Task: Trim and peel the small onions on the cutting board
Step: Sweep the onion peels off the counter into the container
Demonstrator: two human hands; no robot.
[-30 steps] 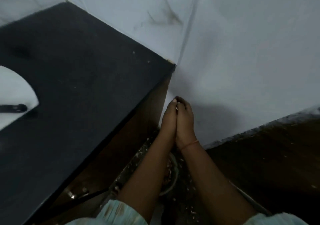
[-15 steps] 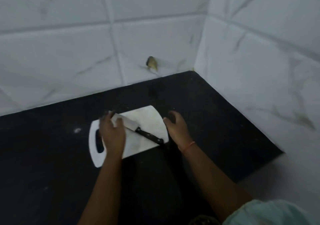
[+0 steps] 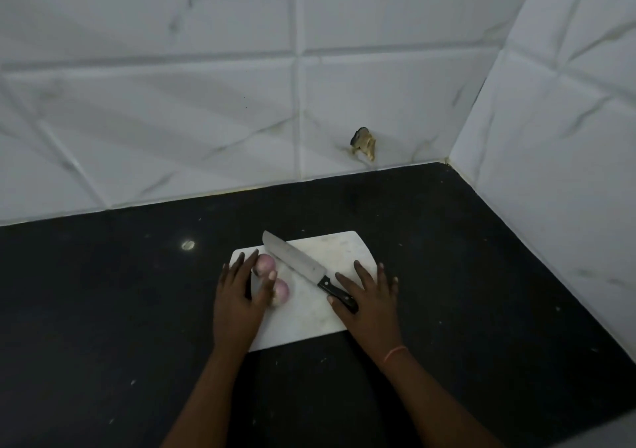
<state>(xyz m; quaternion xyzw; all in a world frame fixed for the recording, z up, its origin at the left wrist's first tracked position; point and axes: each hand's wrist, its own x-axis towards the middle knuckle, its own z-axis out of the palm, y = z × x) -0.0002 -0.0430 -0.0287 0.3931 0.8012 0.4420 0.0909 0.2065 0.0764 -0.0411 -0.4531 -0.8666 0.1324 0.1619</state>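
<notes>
My left hand (image 3: 237,301) lies open, fingers straight, on the left part of the white cutting board (image 3: 320,313), and its fingertips touch the small onions. I count two onions: the upper onion (image 3: 265,263) near the board's upper left corner and the lower onion (image 3: 280,291) just below it, both pink and with skin still on. My right hand (image 3: 370,304) is also open, flat at the right edge of the board, the thumb touching the black handle of the one knife (image 3: 303,268). The knife lies diagonally across the board, its tip past the upper edge toward the upper left. On my right wrist is one orange thread (image 3: 394,354).

The board sits in the middle of the frame on the black counter (image 3: 103,310), well apart from every wall. There is open counter on the left, on the right and below the board. White tiled walls (image 3: 172,103) meet in a corner at the upper right. One small brown thing (image 3: 363,143) sticks on the back wall; I cannot tell what it is.
</notes>
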